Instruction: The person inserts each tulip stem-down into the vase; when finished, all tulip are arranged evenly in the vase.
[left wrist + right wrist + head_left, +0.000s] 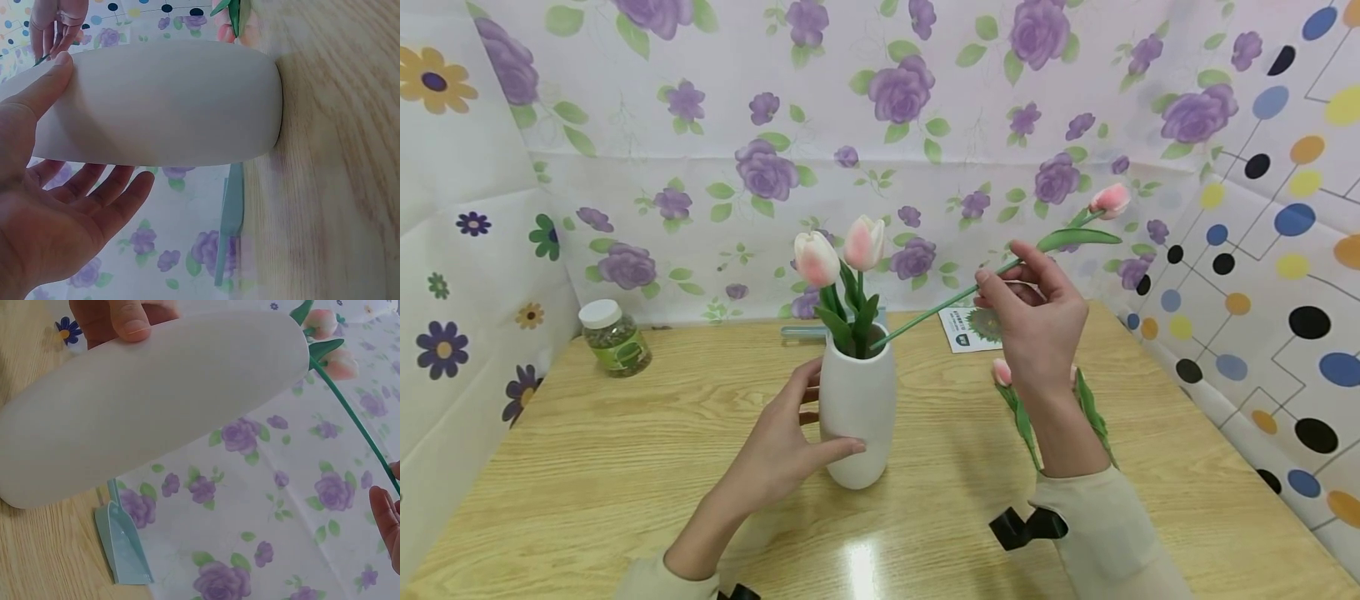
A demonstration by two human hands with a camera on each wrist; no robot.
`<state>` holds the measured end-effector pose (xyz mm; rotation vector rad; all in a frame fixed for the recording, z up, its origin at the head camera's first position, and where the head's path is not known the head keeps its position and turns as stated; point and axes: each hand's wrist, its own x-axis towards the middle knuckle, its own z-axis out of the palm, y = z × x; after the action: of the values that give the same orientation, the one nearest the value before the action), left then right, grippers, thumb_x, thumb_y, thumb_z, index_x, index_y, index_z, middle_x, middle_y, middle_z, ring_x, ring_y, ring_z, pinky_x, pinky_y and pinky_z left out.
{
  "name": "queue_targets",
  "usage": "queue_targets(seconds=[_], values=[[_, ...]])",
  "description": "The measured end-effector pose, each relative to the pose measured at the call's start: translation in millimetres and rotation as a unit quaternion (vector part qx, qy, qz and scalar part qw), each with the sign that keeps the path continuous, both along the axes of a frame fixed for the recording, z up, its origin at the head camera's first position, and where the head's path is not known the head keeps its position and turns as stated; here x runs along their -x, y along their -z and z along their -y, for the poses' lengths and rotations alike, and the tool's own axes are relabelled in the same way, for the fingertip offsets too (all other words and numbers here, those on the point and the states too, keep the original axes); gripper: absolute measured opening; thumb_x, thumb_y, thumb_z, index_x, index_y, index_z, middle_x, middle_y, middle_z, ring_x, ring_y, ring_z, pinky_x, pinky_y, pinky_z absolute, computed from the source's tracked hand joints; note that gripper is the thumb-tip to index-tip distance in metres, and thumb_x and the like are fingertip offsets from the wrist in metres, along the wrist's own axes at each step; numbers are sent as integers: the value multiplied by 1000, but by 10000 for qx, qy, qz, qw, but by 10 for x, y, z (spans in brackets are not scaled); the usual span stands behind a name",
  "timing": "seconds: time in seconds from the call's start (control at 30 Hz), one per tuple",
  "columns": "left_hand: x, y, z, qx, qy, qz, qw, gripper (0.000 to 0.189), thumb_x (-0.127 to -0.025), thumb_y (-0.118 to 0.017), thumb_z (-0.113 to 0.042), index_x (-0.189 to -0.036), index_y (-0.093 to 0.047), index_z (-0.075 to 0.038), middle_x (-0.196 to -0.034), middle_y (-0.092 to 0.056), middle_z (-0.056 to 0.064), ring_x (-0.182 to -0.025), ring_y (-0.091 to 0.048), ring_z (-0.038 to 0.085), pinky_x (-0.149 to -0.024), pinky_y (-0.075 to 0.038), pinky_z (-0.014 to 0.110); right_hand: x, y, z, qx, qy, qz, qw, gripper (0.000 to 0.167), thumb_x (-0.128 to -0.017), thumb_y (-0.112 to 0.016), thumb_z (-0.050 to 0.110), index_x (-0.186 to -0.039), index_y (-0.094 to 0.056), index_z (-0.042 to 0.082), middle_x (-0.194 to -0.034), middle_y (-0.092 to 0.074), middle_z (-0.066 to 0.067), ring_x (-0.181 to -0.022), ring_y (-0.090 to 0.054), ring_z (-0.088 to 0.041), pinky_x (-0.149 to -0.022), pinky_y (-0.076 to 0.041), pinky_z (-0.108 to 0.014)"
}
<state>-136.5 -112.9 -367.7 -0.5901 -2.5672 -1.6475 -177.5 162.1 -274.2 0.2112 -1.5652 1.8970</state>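
Head: L hand (781, 450) fingers grip white vase (859, 412), upright on table (700, 417); R hand (1041, 308) fingers pinch pink tulip (1078, 238), stem's low end lost in vase mouth; R forearm (1067, 433) hides pt of loose tulips (1022, 421). L wrist cam: vase mouth cut off. R wrist cam: R hand mostly outside frame.

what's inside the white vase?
Two pink-and-white tulips stand in it; a third tulip's stem slants in. The vase wall hides the lower stems and the bottom.
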Motion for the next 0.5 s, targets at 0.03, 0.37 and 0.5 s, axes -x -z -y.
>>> queue_targets(seconds=[0.03,0.37,0.5], values=[[0,-1,-1,-8,1,11,10000,104,-78,-96,-27,-162,-34,-21,-147,-56,4,-133,-56,27,-105,-55,49,-2,-2,3,-62,40,-36,10000,42,-89,-77,-9,-128,-72,5,-89,-63,-3,-74,-73,-10,-74,-65,-29],[-1,-1,-3,-16,0,45,10000,104,-78,-96,-28,-162,-34,-21,-147,-56,4,-133,-56,27,-104,-54,47,-19,-78,48,-406,222,-535,9975,47,-88,-78,-9,-131,-72,7,-92,-60,-6,-75,-73,-13,-72,-65,-29],[-2,0,-2,-8,-2,25,10000,104,-78,-96,-28,-162,-34,-21,-148,-56,4,-133,-56,27,-104,-55,47,-14,-140,88,-480,96,-761,9959,49,-87,-77,-11,-133,-70,4,-93,-60,-7,-78,-73,-13,-73,-65,-29]])
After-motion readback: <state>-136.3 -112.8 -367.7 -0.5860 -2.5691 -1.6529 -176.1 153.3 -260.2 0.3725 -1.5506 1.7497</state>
